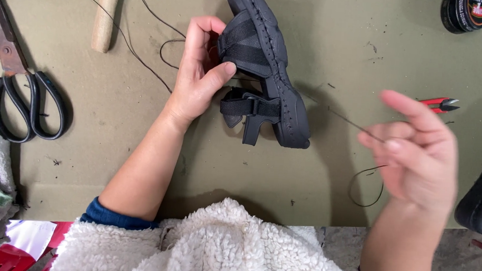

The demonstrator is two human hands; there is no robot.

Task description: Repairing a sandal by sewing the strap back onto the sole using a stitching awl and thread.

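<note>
One round black tin (466, 13) lies beyond right hand (416, 153).

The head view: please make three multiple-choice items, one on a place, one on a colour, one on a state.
1. Where are the scissors?
A. left of the sandal
B. right of the sandal
C. on the sandal

2. What colour is the sandal?
A. white
B. black
C. red

3. What does the left hand do?
A. lies flat on the table
B. grips the sandal
C. holds the scissors

Answers:
1 A, they lie at the left edge.
2 B, sole and straps are black.
3 B, thumb presses a strap.
</note>
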